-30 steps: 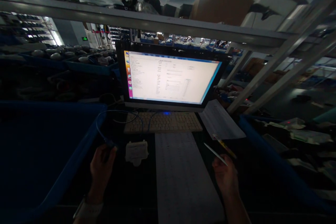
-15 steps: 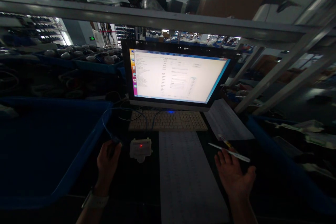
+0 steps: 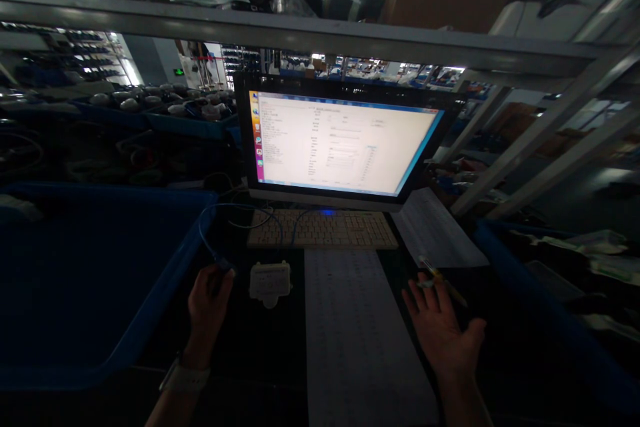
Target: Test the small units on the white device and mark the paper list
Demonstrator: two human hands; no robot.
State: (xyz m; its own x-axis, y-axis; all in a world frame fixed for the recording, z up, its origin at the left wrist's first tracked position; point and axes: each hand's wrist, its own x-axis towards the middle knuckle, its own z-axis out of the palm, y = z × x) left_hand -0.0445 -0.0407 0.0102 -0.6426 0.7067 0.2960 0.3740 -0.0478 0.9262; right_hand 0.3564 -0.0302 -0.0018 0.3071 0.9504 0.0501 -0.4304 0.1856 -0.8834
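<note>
My left hand (image 3: pixel 210 300) is closed, fingers pinched on the plug end of a thin blue cable (image 3: pixel 227 265), left of a small white plastic box (image 3: pixel 271 282). The cable loops up and back towards the keyboard (image 3: pixel 325 229). Palm up, my right hand (image 3: pixel 443 327) has its fingers spread, to the right of a long printed sheet (image 3: pixel 357 333). A small pale piece (image 3: pixel 425 284) shows at its fingertips; whether it is part of the white pen I cannot tell. A yellowish pen-like tool (image 3: pixel 450 288) lies just behind the fingers.
A lit monitor (image 3: pixel 345 143) stands behind the keyboard, under a metal shelf (image 3: pixel 310 27). Another printed sheet (image 3: pixel 440 230) lies at its right. A large blue bin (image 3: pixel 115 353) is on the left; a second blue bin (image 3: pixel 520 280) with packaged items is on the right.
The red light on the white box has gone out. The white pen that lay across my right fingertips no longer shows at full length. My left hand has barely moved.
</note>
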